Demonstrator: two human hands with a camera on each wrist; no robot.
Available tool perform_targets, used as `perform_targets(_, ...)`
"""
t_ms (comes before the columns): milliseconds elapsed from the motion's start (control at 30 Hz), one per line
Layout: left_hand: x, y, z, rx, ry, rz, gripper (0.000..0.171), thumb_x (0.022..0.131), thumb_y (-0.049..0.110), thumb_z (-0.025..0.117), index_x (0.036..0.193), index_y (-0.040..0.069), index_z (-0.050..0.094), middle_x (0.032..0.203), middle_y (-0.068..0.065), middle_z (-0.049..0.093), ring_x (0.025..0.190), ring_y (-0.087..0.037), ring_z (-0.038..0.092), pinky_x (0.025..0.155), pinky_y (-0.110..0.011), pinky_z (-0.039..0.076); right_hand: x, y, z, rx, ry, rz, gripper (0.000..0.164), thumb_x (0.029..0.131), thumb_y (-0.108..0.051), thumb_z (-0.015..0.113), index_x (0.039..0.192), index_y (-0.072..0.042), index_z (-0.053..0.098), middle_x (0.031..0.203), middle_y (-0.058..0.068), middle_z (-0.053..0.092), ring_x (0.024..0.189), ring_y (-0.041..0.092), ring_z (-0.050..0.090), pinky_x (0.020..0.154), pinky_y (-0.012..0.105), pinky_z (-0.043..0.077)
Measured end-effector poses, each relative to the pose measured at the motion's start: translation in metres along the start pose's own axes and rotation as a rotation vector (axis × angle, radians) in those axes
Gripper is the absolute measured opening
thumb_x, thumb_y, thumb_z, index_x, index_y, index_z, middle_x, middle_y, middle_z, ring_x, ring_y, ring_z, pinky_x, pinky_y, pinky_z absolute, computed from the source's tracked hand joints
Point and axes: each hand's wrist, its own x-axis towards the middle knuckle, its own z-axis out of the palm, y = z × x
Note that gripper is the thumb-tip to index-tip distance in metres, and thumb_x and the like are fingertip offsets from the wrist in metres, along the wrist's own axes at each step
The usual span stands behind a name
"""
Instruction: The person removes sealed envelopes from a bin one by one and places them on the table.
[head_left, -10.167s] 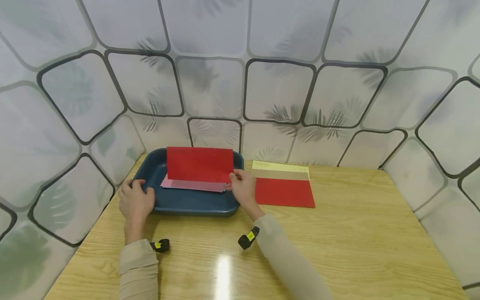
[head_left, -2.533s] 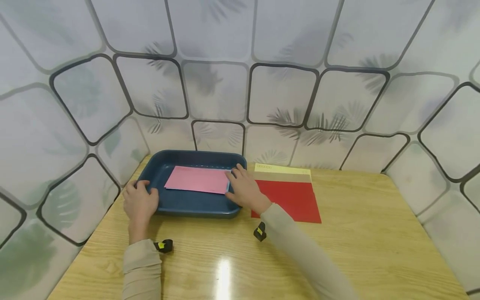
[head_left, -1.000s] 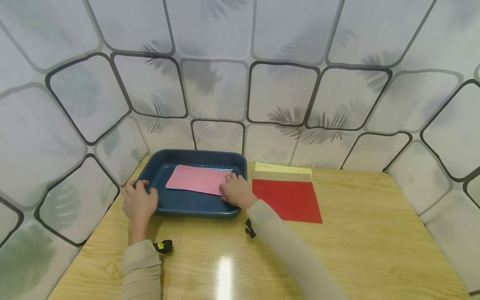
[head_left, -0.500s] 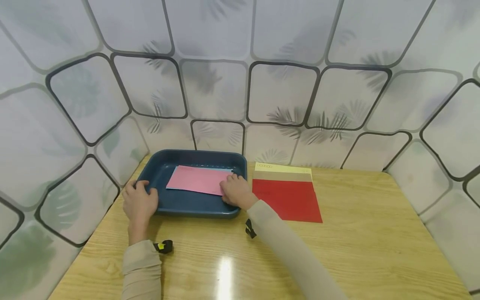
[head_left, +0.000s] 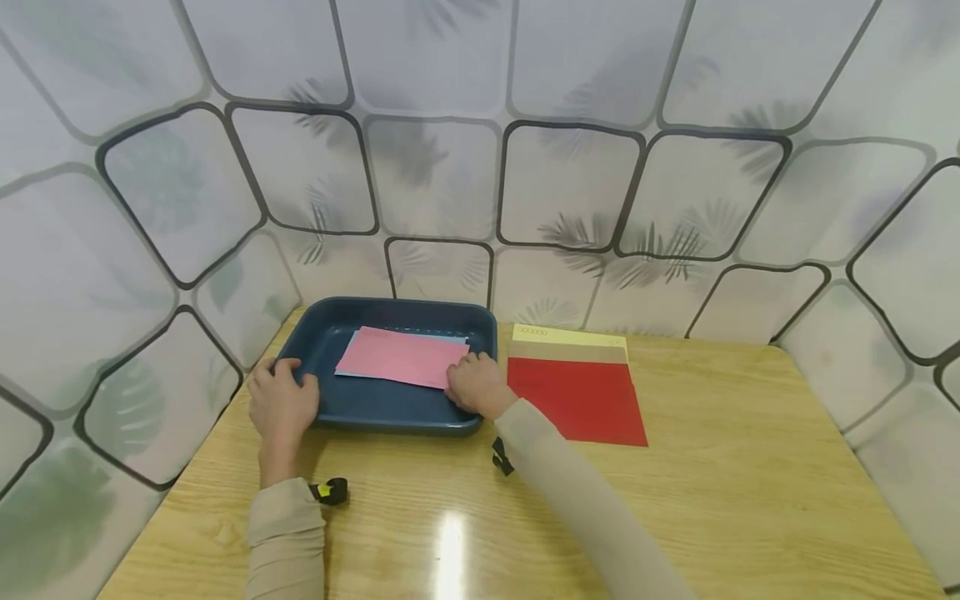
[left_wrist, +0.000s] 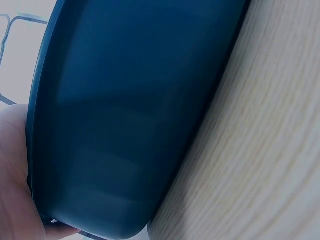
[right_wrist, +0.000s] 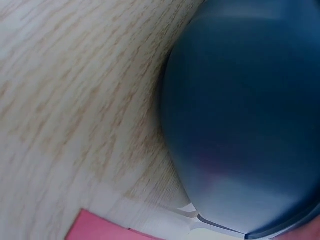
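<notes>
A dark blue tray [head_left: 375, 421] stands on the left half of the table, with a pink envelope [head_left: 401, 357] lying in it. Light blue paper [head_left: 453, 339] shows along the edges beneath the pink one. My left hand [head_left: 283, 404] grips the tray's left rim; the left wrist view has its palm [left_wrist: 15, 185] against the tray wall. At the tray's right end, my right hand [head_left: 477, 385] pinches the pink envelope's right edge, its fingertips partly hidden. In the right wrist view the tray's outer wall [right_wrist: 245, 115] covers most of the hand's work.
Right of the tray, red envelopes [head_left: 581, 400] overlap a brown envelope [head_left: 570, 352] and a yellow envelope [head_left: 566, 335]. The wooden table [head_left: 720, 467] extends to the right. A patterned curtain [head_left: 435, 183] encloses the back and sides.
A red envelope held over the tray earlier now lies on the red ones at right. My right hand has since taken the pink envelope's edge, which has turned slightly. My left hand stays put.
</notes>
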Motion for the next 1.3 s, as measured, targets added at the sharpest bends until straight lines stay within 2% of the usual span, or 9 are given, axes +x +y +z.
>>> perform_targets(167,-0.0005,0.0017,-0.0010,-0.003,0.002,0.001,0.042,0.096,0.022,0.044,0.132,-0.001,0.052,0.151,-0.028,0.028,0.139,-0.049,0.025,0.097,-0.069,0.031,-0.0017,-0.0005,-0.0021,0.031,0.033,-0.023,0.036,0.104,-0.035,0.044,0.116,-0.013,0.069,0.110,0.005,0.071,0.102,0.022,0.061,0.093,0.037,0.049)
perform_targets(433,-0.0013,0.0019,-0.0009,-0.004,0.012,0.001,0.042,0.097,0.022,0.043,0.131,0.000,0.052,0.151,-0.027,0.029,0.138,-0.048,0.026,0.097,-0.069,0.032,-0.0020,-0.0007,-0.0031,0.101,0.108,-0.025,0.022,0.101,-0.021,0.052,0.113,-0.014,0.069,0.100,0.004,0.068,0.088,0.019,0.063,0.078,0.034,0.057)
perform_targets(567,-0.0015,0.0023,-0.0006,-0.006,0.024,0.001,0.042,0.096,0.022,0.043,0.130,-0.001,0.053,0.150,-0.027,0.030,0.136,-0.048,0.027,0.096,-0.068,0.032,-0.0022,0.0003,-0.0037,0.169,0.124,-0.018,0.020,0.102,-0.019,0.052,0.113,-0.012,0.066,0.101,0.005,0.066,0.085,0.018,0.064,0.080,0.032,0.057)
perform_targets(667,-0.0016,0.0026,-0.0004,-0.003,0.025,-0.001,0.042,0.096,0.022,0.043,0.130,-0.001,0.053,0.149,-0.027,0.031,0.135,-0.048,0.028,0.096,-0.068,0.033,-0.0022,0.0017,-0.0028,0.223,0.184,-0.015,0.021,0.103,-0.021,0.050,0.112,-0.009,0.065,0.103,0.007,0.067,0.086,0.019,0.068,0.082,0.032,0.058)
perform_targets(733,-0.0013,0.0024,0.0000,0.000,0.025,-0.002,0.042,0.096,0.022,0.043,0.130,0.000,0.053,0.149,-0.027,0.031,0.135,-0.048,0.028,0.095,-0.068,0.033,-0.0028,0.0028,-0.0013,0.265,0.247,-0.012,0.022,0.103,-0.022,0.049,0.107,-0.007,0.066,0.101,0.009,0.067,0.085,0.020,0.069,0.080,0.032,0.058)
perform_targets(833,-0.0013,0.0020,0.0004,0.001,0.020,-0.005,0.042,0.096,0.022,0.042,0.130,0.000,0.052,0.150,-0.027,0.030,0.135,-0.048,0.028,0.095,-0.068,0.033,-0.0033,0.0042,0.0015,0.333,0.347,0.002,0.026,0.103,-0.023,0.051,0.090,-0.007,0.066,0.091,0.008,0.066,0.078,0.020,0.067,0.073,0.031,0.057)
perform_targets(967,-0.0017,0.0015,0.0000,-0.003,0.024,-0.004,0.042,0.096,0.022,0.043,0.130,0.000,0.052,0.149,-0.027,0.030,0.136,-0.048,0.028,0.095,-0.068,0.033,-0.0037,0.0052,0.0032,0.418,0.404,0.033,0.032,0.100,-0.025,0.055,0.072,-0.010,0.061,0.076,0.004,0.060,0.068,0.016,0.059,0.064,0.028,0.051)
perform_targets(1167,-0.0026,0.0020,-0.0014,-0.004,0.017,0.000,0.041,0.096,0.022,0.043,0.130,0.000,0.053,0.150,-0.027,0.030,0.135,-0.048,0.028,0.093,-0.068,0.035,-0.0060,0.0064,0.0013,0.502,0.423,0.065,0.029,0.097,-0.027,0.061,0.074,-0.010,0.066,0.077,0.003,0.062,0.068,0.015,0.056,0.064,0.026,0.050)
perform_targets(1300,-0.0025,0.0038,-0.0027,-0.004,0.002,0.000,0.042,0.097,0.022,0.041,0.130,0.000,0.052,0.150,-0.027,0.029,0.136,-0.049,0.026,0.094,-0.068,0.034,-0.0075,0.0090,0.0017,0.545,0.509,0.061,0.020,0.093,-0.020,0.066,0.082,-0.005,0.072,0.086,0.008,0.070,0.075,0.017,0.063,0.071,0.029,0.055)
